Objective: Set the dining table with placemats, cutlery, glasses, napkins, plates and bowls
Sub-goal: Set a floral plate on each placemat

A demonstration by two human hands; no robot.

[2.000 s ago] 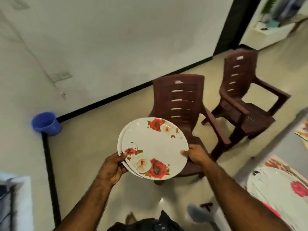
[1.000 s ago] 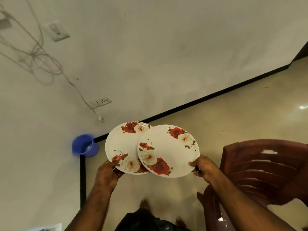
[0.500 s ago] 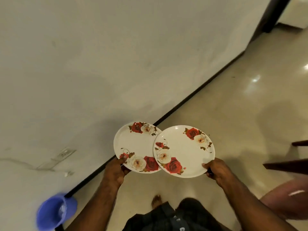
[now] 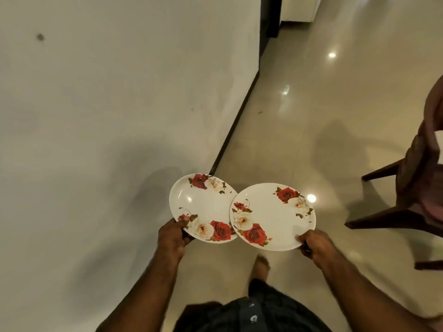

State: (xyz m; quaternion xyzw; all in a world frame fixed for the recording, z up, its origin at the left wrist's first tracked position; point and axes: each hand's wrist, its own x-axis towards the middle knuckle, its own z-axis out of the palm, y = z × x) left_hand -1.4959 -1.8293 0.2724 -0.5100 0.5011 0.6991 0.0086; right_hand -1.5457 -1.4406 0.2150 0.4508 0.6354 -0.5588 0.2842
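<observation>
Left hand (image 4: 171, 237) pinches the near rim of one round white rose-patterned plate (image 4: 201, 208) and right hand (image 4: 314, 245) likewise a second (image 4: 272, 216), both carried level over the glossy floor (image 4: 311, 130) beside a brown chair (image 4: 417, 188), forearms extended; no table in view, so placement judged outstanding.
</observation>
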